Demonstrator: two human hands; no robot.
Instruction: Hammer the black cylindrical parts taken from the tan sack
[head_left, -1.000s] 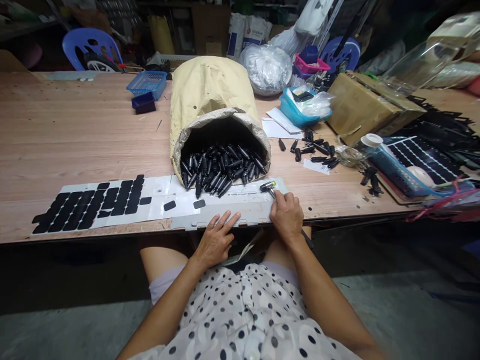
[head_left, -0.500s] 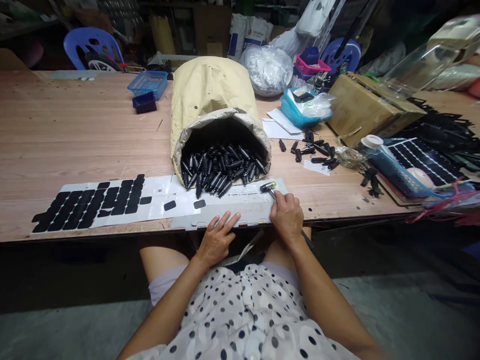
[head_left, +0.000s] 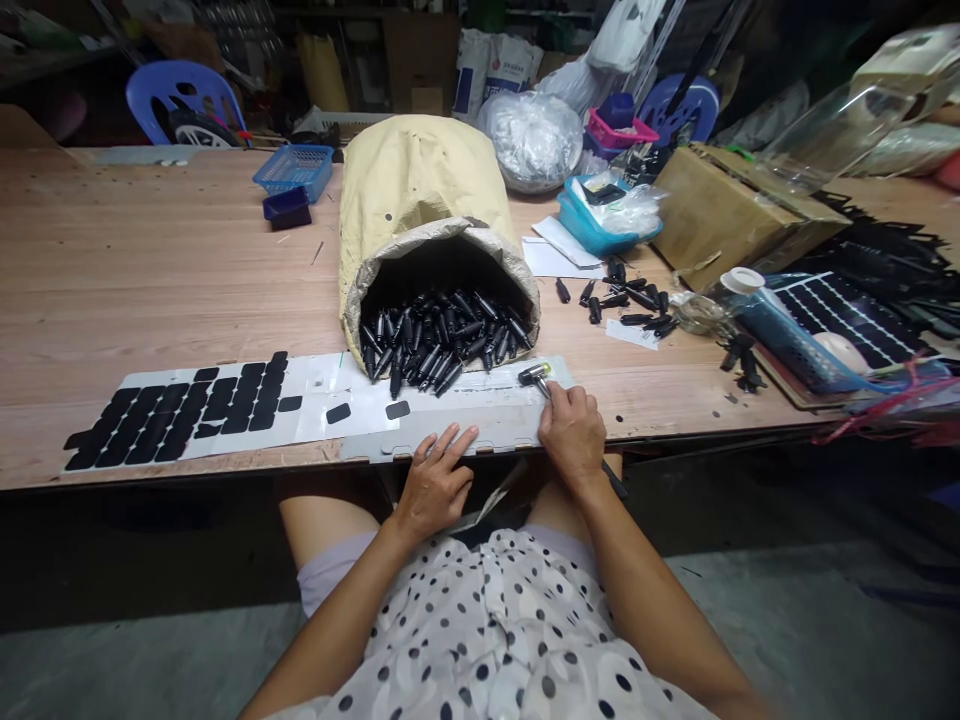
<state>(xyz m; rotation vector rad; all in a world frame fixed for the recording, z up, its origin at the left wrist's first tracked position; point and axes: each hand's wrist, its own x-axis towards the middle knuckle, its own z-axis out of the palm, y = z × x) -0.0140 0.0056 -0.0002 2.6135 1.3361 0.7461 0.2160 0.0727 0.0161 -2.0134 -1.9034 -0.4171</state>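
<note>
Backing sheet (head_left: 465,420), glossy grey-white, lies flat along the plywood table's (head_left: 150,260) near edge, with black rounded pads (head_left: 187,405) at its left. Left hand (head_left: 435,480) rests on it, fingers spread loose; right hand (head_left: 574,430) pinches a thin metal tool (head_left: 545,388). Dim, cluttered workshop behind.

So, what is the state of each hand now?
Left hand: open, fingers resting on the white sheet.
Right hand: closed on a thin tool.

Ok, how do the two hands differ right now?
The left hand lies flat, fingers spread on the white sheet; the right hand is closed around a small tool. The left holds nothing; the right's tool points toward the sack. Both rest on the same sheet.
</note>
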